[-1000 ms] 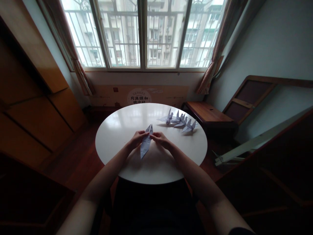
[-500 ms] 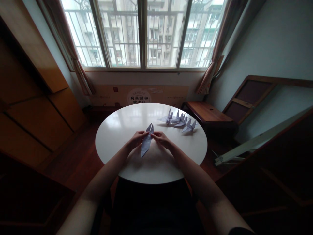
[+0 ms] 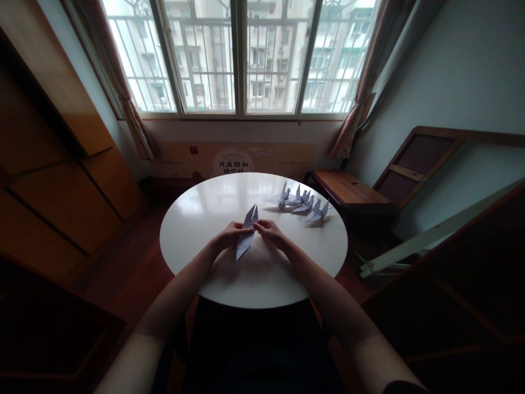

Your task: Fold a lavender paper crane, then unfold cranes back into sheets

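Above the middle of the round white table [image 3: 254, 293], both hands hold a folded piece of grey-lilac paper [image 3: 245, 244]. It is long and pointed at the near end, with two slim points split apart at the far end. My left hand [image 3: 229, 235] is closed on its left edge, thumb lying across the front. On the right edge, near the split, my right hand [image 3: 268, 231] pinches the paper between thumb and fingers. The fingers behind the sheet are hidden.
Several folded paper cranes [image 3: 315, 212] stand at the table's back right. Beyond them is a low wooden bench [image 3: 348, 187]. A printed cardboard panel [image 3: 279, 158] leans below the window, and wooden cabinets [image 3: 53, 208] line the left side.
The folded paper has risen slightly and tilted. My left thumb has slid further across its front, while my right hand keeps its pinch almost in place.
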`<state>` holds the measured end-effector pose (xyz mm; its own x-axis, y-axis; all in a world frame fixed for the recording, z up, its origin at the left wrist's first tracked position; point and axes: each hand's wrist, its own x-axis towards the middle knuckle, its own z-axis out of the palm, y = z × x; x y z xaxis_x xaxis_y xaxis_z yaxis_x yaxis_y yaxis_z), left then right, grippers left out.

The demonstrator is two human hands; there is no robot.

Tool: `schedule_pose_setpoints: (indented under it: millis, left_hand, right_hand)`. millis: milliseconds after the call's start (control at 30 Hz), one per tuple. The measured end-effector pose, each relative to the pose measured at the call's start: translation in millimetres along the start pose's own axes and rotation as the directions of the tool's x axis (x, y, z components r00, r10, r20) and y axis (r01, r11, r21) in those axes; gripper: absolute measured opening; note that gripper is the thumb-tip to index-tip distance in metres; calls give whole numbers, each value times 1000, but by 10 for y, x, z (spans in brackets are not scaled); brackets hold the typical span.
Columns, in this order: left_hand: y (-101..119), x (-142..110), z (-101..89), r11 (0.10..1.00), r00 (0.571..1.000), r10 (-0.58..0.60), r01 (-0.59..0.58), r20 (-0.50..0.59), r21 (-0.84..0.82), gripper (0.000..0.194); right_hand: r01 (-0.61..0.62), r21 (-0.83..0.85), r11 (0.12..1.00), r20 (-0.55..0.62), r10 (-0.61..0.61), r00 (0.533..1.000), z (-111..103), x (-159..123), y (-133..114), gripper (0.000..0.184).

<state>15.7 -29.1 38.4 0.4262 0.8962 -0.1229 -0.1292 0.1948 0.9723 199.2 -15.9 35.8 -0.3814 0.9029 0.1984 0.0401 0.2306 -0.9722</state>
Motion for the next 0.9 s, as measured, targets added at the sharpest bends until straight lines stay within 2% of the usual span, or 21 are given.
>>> schedule_pose_setpoints:
  millis: [167,267,400,633,733,900]
  left_hand:
    - [-9,4,-17,1000,999,22,-22,35,5,39]
    - [-16,3,-7,1000,998,22,-22,61,-6,39]
    - [-11,6,25,999,998,38,-36,56,-39,38]
    - [-8,42,4,989,993,116,-113,27,-100,44]
    - [-13,48,-5,984,988,153,-154,-19,-91,44]
    - [-4,37,24,978,974,199,-204,-108,-36,42]
  right_hand:
    - [13,-49,999,18,-12,1000,26,36,52,56]
    - [24,-28,999,71,-21,997,37,34,51,56]
    - [46,18,999,59,-47,997,38,21,20,54]
    - [56,74,996,67,-61,996,45,28,4,52]
    - [55,77,995,56,-60,997,73,31,13,54]
    - [-33,47,998,48,31,998,80,21,49,58]
